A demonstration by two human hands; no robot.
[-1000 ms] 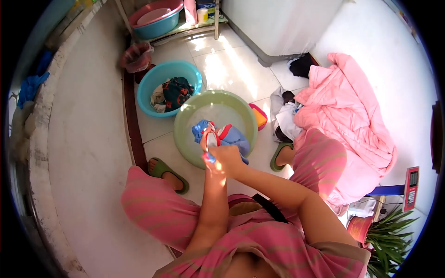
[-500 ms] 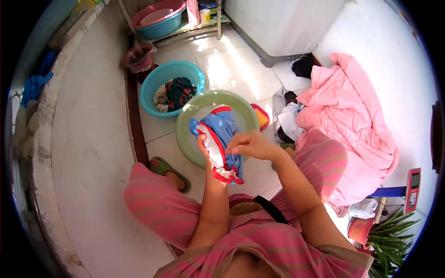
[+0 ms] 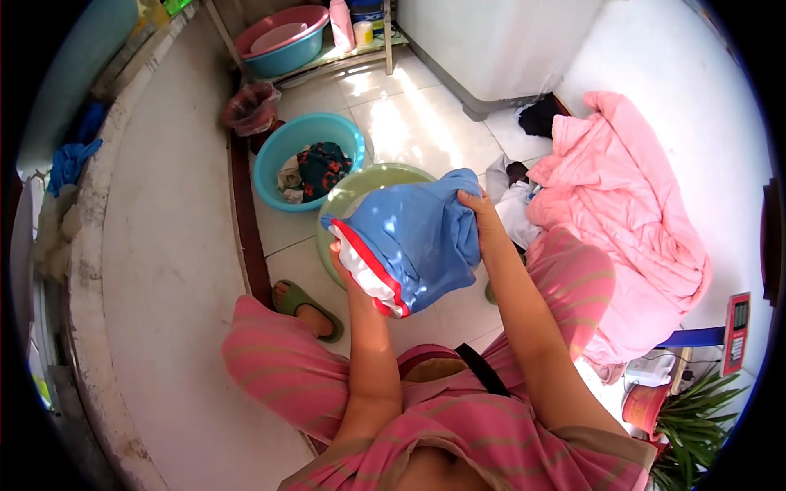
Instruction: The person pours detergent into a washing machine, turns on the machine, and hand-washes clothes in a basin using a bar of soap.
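Note:
A blue garment (image 3: 417,233) with red trim and a white inside is stretched between both hands. My left hand (image 3: 340,260) is closed on its red-and-white edge, its fingers partly covered by the fabric. At the opposite side, my right hand (image 3: 483,217) grips the blue cloth, thumb on top. Beneath the garment stands a pale green basin (image 3: 354,190), mostly hidden by it.
A turquoise basin (image 3: 270,164) holding dark patterned and light cloth stands beyond, left of the green one. Pink quilted bedding (image 3: 622,213) is heaped at right, beside white and dark clothes (image 3: 516,209). A lined bin (image 3: 252,110) stands against the left wall.
My right hand has moved from above the cloth to its far right side and taken hold there. The bunched garment is now spread wide, covering more of the green basin.

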